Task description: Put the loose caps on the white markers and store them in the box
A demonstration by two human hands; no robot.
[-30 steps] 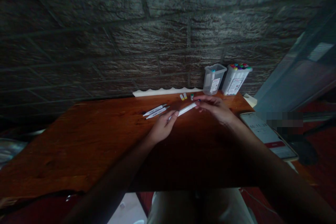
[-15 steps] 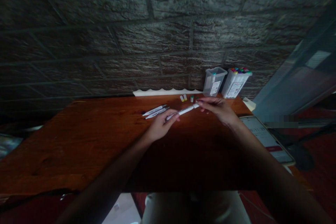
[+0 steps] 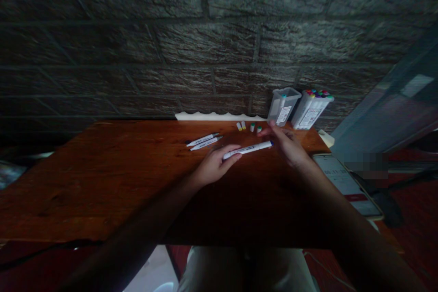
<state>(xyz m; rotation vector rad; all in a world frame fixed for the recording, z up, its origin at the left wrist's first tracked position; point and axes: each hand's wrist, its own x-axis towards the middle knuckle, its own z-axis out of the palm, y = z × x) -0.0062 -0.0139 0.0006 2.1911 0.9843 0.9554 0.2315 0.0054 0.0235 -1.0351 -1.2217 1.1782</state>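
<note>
A white marker [image 3: 251, 148] with a dark blue tip at its right end lies tilted in my left hand [image 3: 214, 164], whose thumb and fingers are closed round its left end. My right hand [image 3: 287, 143] is beside the blue end with its fingers apart; whether it touches the marker is hard to see. Just left of its fingertips stand two green-banded caps, the nearer one a green cap [image 3: 259, 129]. Two white caps with yellow bands [image 3: 241, 126] lie further left. Two uncapped markers [image 3: 204, 141] lie side by side on the wooden table, behind my left hand.
Against the stone-patterned wall stand a clear box [image 3: 284, 107] with a blue-topped marker inside and a second box [image 3: 312, 110] full of coloured markers. A white wavy strip [image 3: 219, 117] runs along the table's back edge. At the right lies a phone [image 3: 347, 187] with its screen lit.
My right fingers, earlier on the marker's right end, have come off it and spread. The blue end now shows, and the second green cap has come into view. My left hand keeps the marker.
</note>
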